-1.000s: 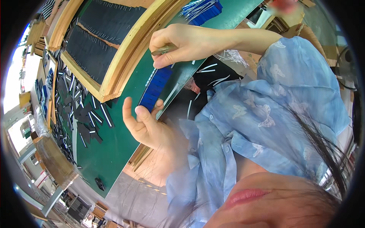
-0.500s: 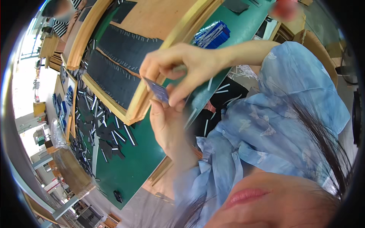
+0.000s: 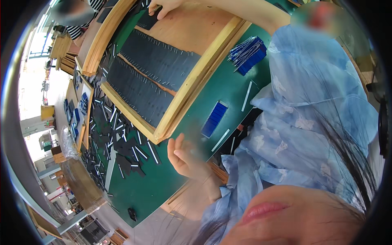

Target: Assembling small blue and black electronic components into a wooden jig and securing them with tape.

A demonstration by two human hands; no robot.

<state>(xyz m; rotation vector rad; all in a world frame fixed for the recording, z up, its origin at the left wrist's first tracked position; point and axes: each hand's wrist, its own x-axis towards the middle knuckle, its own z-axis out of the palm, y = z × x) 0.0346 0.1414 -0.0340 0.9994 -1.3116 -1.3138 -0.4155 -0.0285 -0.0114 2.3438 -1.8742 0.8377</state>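
Above the green table, my left hand [image 3: 185,159] hangs half-curled and empty, its fingers loosely apart. A small blue panel with a pale rim [image 3: 214,119] lies on the table to its right. My right hand [image 3: 165,7] reaches far across a wooden frame [image 3: 200,79], thumb and fingertips pinching at a dark flat piece [image 3: 148,21]. The hand is partly cut off by the picture's upper edge. Inside the frame, rows of dark sheets [image 3: 153,57] with short pale tabs along their edges lie on a tan board [image 3: 200,28].
Near the right side rests a stack of blue panels with silvery strips [image 3: 249,57]. Dark scraps and white strips [image 3: 126,143] are strewn left of the frame. A small black object [image 3: 132,214] sits near the table's corner. Another person [image 3: 75,20] is at the far left.
Both hands were together over the frame's corner, holding a small dark-blue panel. They have parted: the right reached up to the dark piece, while the left let go. The view has shifted slightly.
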